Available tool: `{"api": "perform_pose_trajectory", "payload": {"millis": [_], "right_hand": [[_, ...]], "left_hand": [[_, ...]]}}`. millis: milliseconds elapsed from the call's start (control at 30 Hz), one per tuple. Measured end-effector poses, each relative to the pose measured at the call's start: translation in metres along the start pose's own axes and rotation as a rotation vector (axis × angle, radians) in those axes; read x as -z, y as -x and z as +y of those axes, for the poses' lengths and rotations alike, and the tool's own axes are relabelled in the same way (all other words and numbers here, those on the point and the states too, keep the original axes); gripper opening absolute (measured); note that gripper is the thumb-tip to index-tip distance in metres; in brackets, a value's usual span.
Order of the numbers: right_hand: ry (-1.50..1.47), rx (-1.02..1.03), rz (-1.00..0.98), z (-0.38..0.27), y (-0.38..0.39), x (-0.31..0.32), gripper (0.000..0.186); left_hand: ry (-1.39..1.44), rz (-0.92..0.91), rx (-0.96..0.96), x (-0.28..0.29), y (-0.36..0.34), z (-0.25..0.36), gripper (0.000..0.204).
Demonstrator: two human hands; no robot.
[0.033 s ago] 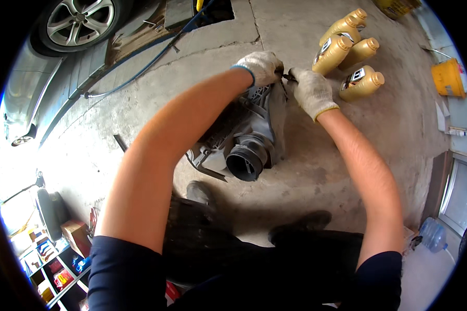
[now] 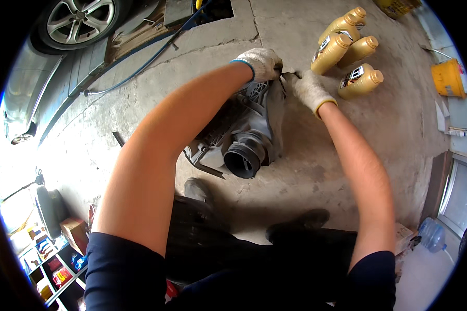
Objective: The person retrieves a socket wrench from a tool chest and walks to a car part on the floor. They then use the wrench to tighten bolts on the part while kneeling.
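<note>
A grey and black plastic housing, like a car's air filter box (image 2: 260, 120), lies on the concrete floor in front of me. Its round black duct opening (image 2: 242, 161) faces my feet. Both my hands wear whitish knitted gloves at the housing's far end. My left hand (image 2: 261, 63) is closed over the far edge, its fingertips partly hidden. Just right of it, my right hand (image 2: 309, 89) is pinched closed. A small dark thin piece (image 2: 284, 87) shows between the two hands; its kind is too small to tell.
Several gold oil bottles (image 2: 331, 53) stand right of my hands, one bottle (image 2: 360, 82) nearest. A blue hose (image 2: 155, 58) runs along a floor edge by the car wheel (image 2: 80, 20). Right are a yellow bucket (image 2: 448, 78) and a water jug (image 2: 433, 234). Shelving (image 2: 62, 272) is lower left.
My right hand has shifted slightly left, closer to my left hand. The whole view has moved a little; the housing stays on the floor.
</note>
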State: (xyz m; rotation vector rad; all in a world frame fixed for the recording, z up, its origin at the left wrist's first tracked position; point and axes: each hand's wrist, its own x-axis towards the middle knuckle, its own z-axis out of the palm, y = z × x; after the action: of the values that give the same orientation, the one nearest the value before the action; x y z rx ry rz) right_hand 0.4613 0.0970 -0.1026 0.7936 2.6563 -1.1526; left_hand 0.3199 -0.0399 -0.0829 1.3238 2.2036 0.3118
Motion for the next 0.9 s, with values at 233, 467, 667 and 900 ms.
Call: {"api": "perform_pose_trajectory", "payload": {"millis": [233,467,667,900], "right_hand": [[0.437,0.3,0.206,-0.018,0.022,-0.002,0.03],[-0.19,-0.111,0.138,0.005,-0.004,-0.002,0.033],[-0.779,-0.275,0.379,-0.017,0.023,-0.026,0.027],[-0.35,0.022,0.492,-0.011,0.037,-0.023,0.026]], "left_hand": [[-0.097,-0.088,-0.007,-0.002,-0.01,-0.007,0.042],[-0.217,-0.125,0.001,0.011,-0.022,0.015,0.041],[-0.22,-0.11,0.056,0.013,-0.019,0.008,0.042],[-0.369,-0.152,0.02,0.01,-0.026,0.025,0.04]]}}
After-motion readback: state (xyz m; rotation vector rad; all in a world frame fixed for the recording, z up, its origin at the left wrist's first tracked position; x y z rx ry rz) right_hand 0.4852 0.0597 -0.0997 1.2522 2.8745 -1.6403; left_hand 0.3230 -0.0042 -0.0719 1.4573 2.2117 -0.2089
